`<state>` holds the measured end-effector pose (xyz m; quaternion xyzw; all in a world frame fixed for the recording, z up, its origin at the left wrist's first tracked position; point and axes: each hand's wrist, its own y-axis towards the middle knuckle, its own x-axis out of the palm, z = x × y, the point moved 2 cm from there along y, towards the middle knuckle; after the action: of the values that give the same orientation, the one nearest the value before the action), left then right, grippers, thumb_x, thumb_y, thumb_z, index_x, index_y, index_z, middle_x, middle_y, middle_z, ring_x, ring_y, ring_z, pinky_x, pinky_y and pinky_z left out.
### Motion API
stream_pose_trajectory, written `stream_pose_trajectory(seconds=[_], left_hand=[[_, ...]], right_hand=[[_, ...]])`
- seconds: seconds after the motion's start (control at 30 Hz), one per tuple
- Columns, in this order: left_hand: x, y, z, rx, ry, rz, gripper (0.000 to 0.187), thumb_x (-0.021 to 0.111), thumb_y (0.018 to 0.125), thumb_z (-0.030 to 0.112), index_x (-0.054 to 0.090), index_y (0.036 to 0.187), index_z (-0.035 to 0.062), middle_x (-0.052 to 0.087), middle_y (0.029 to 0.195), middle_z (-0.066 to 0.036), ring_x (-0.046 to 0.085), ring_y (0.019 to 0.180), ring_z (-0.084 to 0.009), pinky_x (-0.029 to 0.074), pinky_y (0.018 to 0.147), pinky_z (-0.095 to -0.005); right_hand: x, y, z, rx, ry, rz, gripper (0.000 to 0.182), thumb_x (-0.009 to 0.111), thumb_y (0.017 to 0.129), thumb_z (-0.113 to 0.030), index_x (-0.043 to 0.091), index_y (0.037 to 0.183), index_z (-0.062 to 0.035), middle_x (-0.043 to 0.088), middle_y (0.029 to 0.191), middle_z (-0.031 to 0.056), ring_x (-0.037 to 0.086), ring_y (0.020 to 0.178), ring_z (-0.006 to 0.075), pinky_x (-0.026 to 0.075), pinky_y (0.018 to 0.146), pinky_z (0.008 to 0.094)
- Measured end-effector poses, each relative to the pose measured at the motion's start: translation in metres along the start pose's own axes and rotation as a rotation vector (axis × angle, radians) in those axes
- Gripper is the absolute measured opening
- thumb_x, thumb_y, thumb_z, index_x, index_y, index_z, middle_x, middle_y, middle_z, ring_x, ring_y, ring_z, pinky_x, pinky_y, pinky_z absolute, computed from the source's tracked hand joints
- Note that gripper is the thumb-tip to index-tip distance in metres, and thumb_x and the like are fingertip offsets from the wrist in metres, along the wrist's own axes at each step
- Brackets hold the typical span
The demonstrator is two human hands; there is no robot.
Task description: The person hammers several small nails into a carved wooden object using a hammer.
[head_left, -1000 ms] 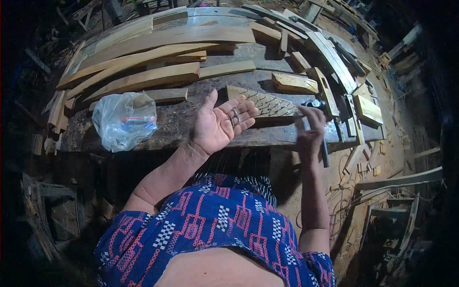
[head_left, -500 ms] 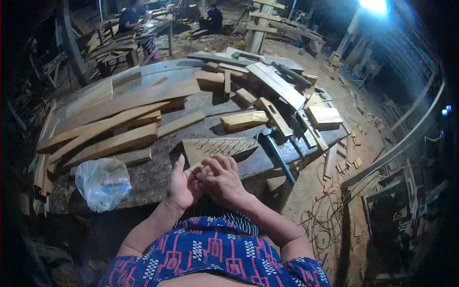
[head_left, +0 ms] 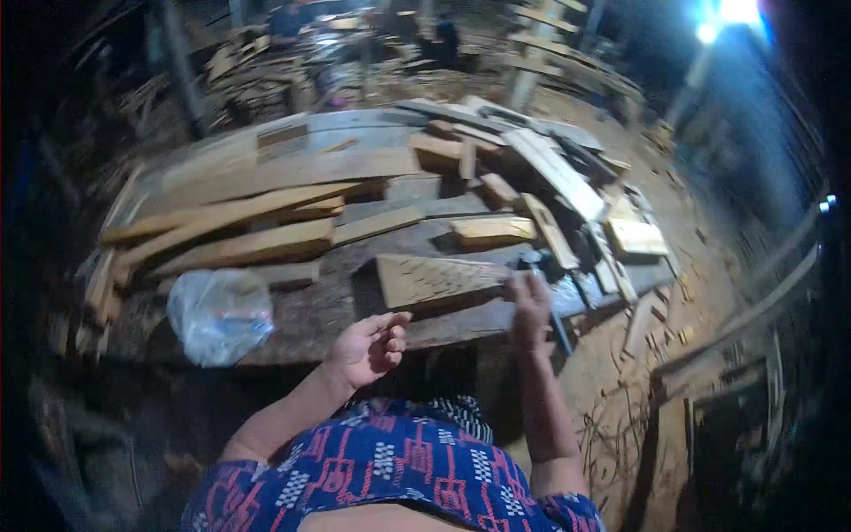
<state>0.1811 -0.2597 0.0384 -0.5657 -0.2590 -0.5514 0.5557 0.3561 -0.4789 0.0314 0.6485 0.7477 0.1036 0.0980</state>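
Observation:
My left hand (head_left: pixel 368 350) is in front of the bench edge, palm turned up, fingers curled in; whatever lies inside them is too small or hidden to name. My right hand (head_left: pixel 529 310), smeared by motion, reaches over the bench edge at the hammer. The hammer's dark handle (head_left: pixel 561 333) shows beside this hand, and its metal head (head_left: pixel 530 259) lies just beyond the fingers. Between the hands rests a wedge-shaped wooden block (head_left: pixel 434 278) with rows of curved marks on its top face.
A clear plastic bag (head_left: pixel 220 315) sits at the bench's left front. Long boards (head_left: pixel 248 248) lie behind it. A short wood block (head_left: pixel 493 231) and slotted wooden pieces (head_left: pixel 551 232) crowd the right side. Wood scraps cover the floor at right. A person (head_left: pixel 441 44) sits far back.
My hands have come apart. The right hand has moved right and forward to the hammer, while the left stays near the bench edge with its fingers more curled. The view has shifted.

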Motion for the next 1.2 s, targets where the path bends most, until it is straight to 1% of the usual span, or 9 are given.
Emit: stream_pose_trajectory(seconds=[0.2,0.47,0.63,0.73,0.87,1.0,1.07,1.17,1.2], left_hand=[[-0.030,-0.038,0.021,0.232,0.007,0.095,0.022,0.048,0.094,0.021,0.057,0.105,0.0046,0.056,0.070,0.000,0.054,0.059,-0.0108,0.043,0.047,-0.0229],[-0.055,-0.130,0.061,0.642,-0.059,0.325,0.019,0.051,0.087,0.011,0.060,0.102,0.0022,0.058,0.080,-0.003,0.057,0.067,-0.0131,0.047,0.058,-0.0247],[-0.077,-0.208,0.123,0.959,0.197,0.634,0.017,0.056,0.090,0.024,0.058,0.091,0.0070,0.035,0.052,0.010,0.028,0.038,-0.0020,0.019,0.032,-0.0172],[-0.093,-0.264,0.146,1.227,0.467,0.965,0.029,0.059,0.089,0.035,0.060,0.084,0.0068,0.033,0.050,0.009,0.028,0.036,-0.0025,0.018,0.031,-0.0195],[-0.115,-0.269,0.144,0.934,0.878,1.321,0.037,0.064,0.085,0.042,0.065,0.079,0.0056,0.041,0.052,0.007,0.029,0.037,-0.0035,0.018,0.034,-0.0220],[-0.122,-0.252,0.145,0.868,1.277,1.046,0.037,0.073,0.076,0.039,0.066,0.067,0.0030,0.059,0.063,0.001,0.048,0.055,-0.0070,0.039,0.054,-0.0244],[-0.118,-0.245,0.153,0.698,1.383,1.163,0.031,0.073,0.076,0.031,0.065,0.063,0.0029,0.061,0.064,-0.001,0.050,0.056,-0.0073,0.041,0.055,-0.0241],[-0.105,-0.235,0.171,0.644,1.523,0.995,0.022,0.066,0.083,0.024,0.064,0.073,0.0041,0.054,0.062,0.005,0.046,0.054,-0.0039,0.038,0.049,-0.0225],[-0.084,-0.232,0.174,0.637,1.230,0.822,0.019,0.064,0.084,0.023,0.063,0.077,0.0052,0.049,0.058,0.006,0.042,0.050,-0.0032,0.033,0.045,-0.0213]], right_hand=[[-0.011,0.009,0.048,0.192,0.108,0.050,0.013,0.059,0.088,-0.018,0.060,0.082,-0.0061,0.059,0.076,0.0010,0.053,0.062,0.0094,0.043,0.057,0.0230],[-0.025,0.012,0.072,0.072,0.007,-0.015,0.020,0.059,0.091,-0.019,0.056,0.076,-0.0053,0.050,0.070,-0.0039,0.041,0.064,0.0046,0.035,0.059,0.0207],[-0.032,0.011,0.077,0.050,0.020,-0.007,0.018,0.058,0.091,-0.017,0.056,0.078,-0.0051,0.052,0.069,-0.0028,0.044,0.061,0.0057,0.038,0.056,0.0221],[-0.034,0.008,0.076,0.113,0.082,-0.022,0.017,0.057,0.091,-0.017,0.056,0.079,-0.0051,0.052,0.068,-0.0027,0.046,0.060,0.0063,0.039,0.056,0.0231],[-0.041,0.015,0.088,0.152,0.124,-0.068,0.015,0.058,0.090,-0.016,0.057,0.080,-0.0051,0.052,0.068,-0.0021,0.048,0.062,0.0073,0.042,0.058,0.0243],[-0.037,0.014,0.083,0.199,0.166,-0.039,0.015,0.057,0.090,-0.017,0.058,0.081,-0.0048,0.053,0.069,0.0008,0.050,0.063,0.0095,0.043,0.060,0.0254],[-0.035,0.012,0.072,0.169,0.073,-0.038,0.015,0.058,0.090,-0.017,0.057,0.078,-0.0073,0.051,0.068,-0.0019,0.047,0.062,0.0069,0.039,0.057,0.0234],[-0.035,0.012,0.066,0.160,-0.012,-0.034,0.017,0.058,0.090,-0.018,0.057,0.078,-0.0070,0.051,0.068,-0.0017,0.046,0.061,0.0073,0.039,0.057,0.0236],[-0.035,0.012,0.068,0.182,-0.004,-0.038,0.019,0.057,0.090,-0.020,0.058,0.079,-0.0043,0.053,0.068,0.0011,0.050,0.062,0.0103,0.043,0.059,0.0258]])
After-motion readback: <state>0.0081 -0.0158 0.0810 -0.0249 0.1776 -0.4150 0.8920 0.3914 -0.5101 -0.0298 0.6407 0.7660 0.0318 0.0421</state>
